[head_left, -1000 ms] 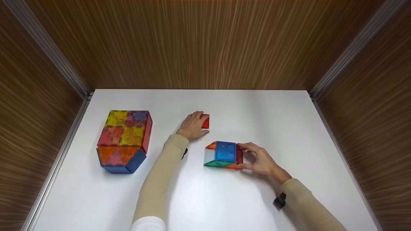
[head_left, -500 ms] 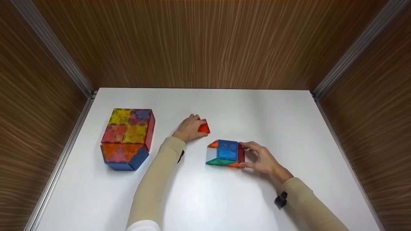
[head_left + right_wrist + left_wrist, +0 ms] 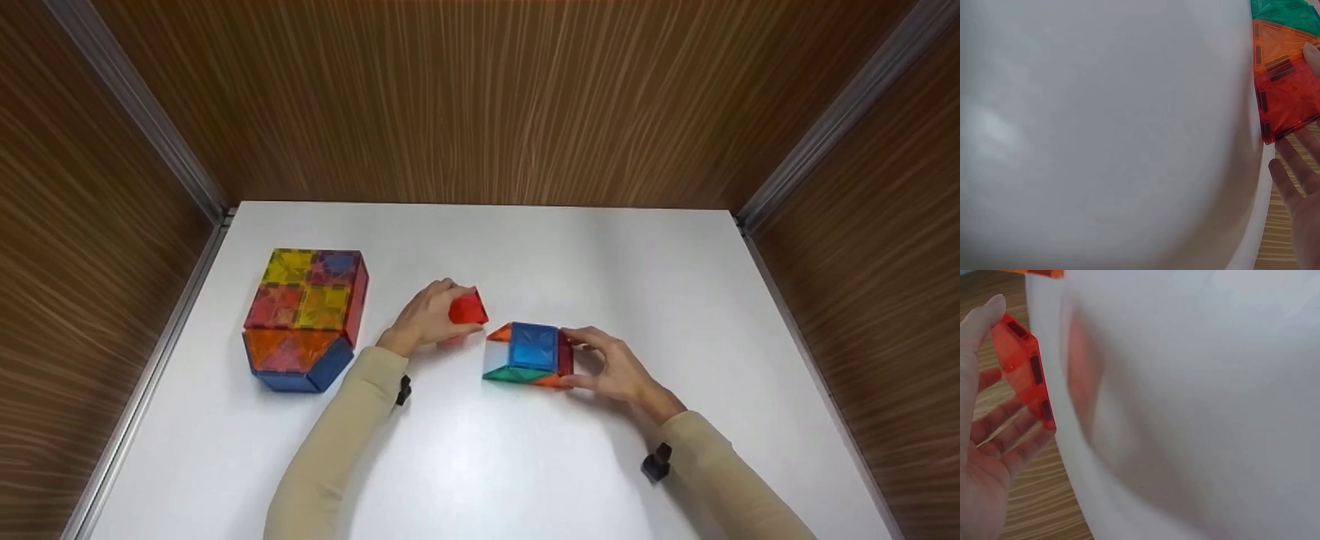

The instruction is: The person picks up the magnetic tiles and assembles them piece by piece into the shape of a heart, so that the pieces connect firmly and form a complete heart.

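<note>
My left hand point(image 3: 427, 319) pinches a translucent red square magnetic tile point(image 3: 469, 307) between thumb and fingers. In the left wrist view the tile point(image 3: 1019, 365) is tilted on edge, its shadow falling on the white surface. To its right sits a small structure of magnetic tiles with a blue square point(image 3: 534, 346) on top, a green triangle point(image 3: 517, 373) and orange triangles at its sides. My right hand point(image 3: 615, 367) grips the structure's right end, thumb and fingers on either side of a red tile point(image 3: 1289, 98). The structure's left end has a gap.
A larger block of magnetic tiles point(image 3: 304, 315), yellow, red, orange and blue, stands at the left of the white table point(image 3: 465, 465). Wood-grain panels point(image 3: 480, 97) rise at the back and on both sides.
My left hand has picked the red tile up off the table and brought it nearer, tilting it. The right hand keeps its grip on the structure. The head view has shifted slightly.
</note>
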Demonstrator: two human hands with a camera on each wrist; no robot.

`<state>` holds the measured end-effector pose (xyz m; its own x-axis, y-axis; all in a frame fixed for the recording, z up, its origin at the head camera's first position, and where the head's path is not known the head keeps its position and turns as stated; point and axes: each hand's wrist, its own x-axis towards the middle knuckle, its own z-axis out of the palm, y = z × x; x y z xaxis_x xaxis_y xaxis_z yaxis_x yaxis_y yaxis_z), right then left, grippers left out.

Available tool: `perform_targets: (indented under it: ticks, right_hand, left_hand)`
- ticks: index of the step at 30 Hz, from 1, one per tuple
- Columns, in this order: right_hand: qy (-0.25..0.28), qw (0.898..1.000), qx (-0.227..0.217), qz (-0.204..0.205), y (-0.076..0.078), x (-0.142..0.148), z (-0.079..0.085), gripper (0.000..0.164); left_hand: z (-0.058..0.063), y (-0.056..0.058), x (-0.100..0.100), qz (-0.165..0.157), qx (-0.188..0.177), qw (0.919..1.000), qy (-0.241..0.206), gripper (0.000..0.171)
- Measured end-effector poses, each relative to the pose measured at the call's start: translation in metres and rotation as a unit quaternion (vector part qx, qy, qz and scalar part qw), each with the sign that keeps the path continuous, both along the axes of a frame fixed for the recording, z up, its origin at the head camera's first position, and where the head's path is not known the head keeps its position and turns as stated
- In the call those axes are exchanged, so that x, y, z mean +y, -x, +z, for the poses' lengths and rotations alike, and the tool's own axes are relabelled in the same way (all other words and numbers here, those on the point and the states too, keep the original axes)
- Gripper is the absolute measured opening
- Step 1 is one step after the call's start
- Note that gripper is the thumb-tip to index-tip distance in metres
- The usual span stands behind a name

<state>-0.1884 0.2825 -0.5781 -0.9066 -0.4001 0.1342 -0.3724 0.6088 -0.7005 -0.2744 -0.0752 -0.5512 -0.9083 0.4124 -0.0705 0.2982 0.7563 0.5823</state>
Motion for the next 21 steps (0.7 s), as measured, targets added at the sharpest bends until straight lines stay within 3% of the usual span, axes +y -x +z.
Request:
perform_targets:
  ticks: [6,12,16,21]
  right_hand:
    - [-0.003,1.000,-0.012,-0.001,0.003,-0.001,0.001,0.080]
    - [0.007,1.000,0.002,0.013,0.004,-0.003,0.000,0.078]
    - [0.009,1.000,0.008,0.022,0.007,-0.005,0.001,0.077]
    - [0.001,1.000,0.002,0.029,0.011,-0.010,0.001,0.077]
  left_hand:
    - [0.002,-0.026,-0.009,-0.012,-0.008,0.9981,-0.060,0.079]
    - [-0.007,-0.046,-0.009,-0.057,0.005,0.9907,-0.124,0.080]
    - [-0.011,-0.050,-0.003,-0.092,-0.010,0.9844,-0.150,0.078]
    - [-0.013,-0.047,0.004,-0.119,-0.022,0.9804,-0.155,0.080]
